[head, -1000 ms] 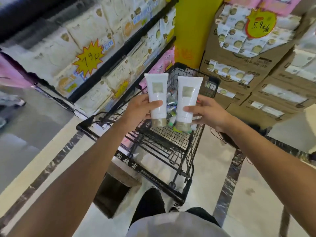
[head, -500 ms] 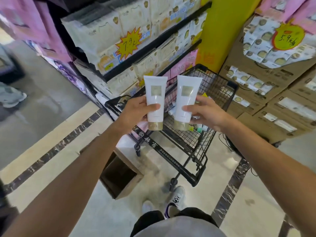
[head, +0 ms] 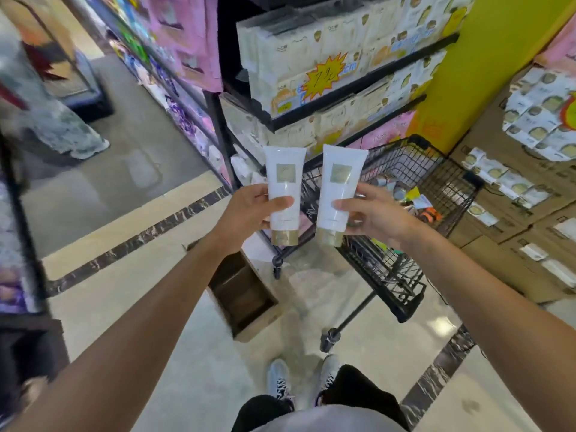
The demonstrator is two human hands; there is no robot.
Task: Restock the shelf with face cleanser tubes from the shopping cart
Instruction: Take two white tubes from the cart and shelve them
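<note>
Two white face cleanser tubes with gold caps point cap-down in front of me. My left hand [head: 249, 213] grips the left tube [head: 284, 182] around its lower body. My right hand [head: 374, 213] grips the right tube [head: 338, 185] the same way. Both tubes hang in the air over the near left corner of the black wire shopping cart [head: 436, 169], which holds several small mixed items. A black shelf rack [head: 358, 85] with cream-coloured packs stands just behind the tubes.
An open cardboard box [head: 246, 294] sits on the floor left of the cart. Stacked cartons [head: 514, 213] fill the right side. A yellow pillar [head: 498, 57] stands behind the cart. An aisle with pink and purple goods [head: 174, 42] runs off to the left. My shoes [head: 299, 378] are below.
My view has swung left and pulled back from the cart. Both hands still hold the tubes, now over the cart's left corner instead of its basket. The left aisle has come into sight.
</note>
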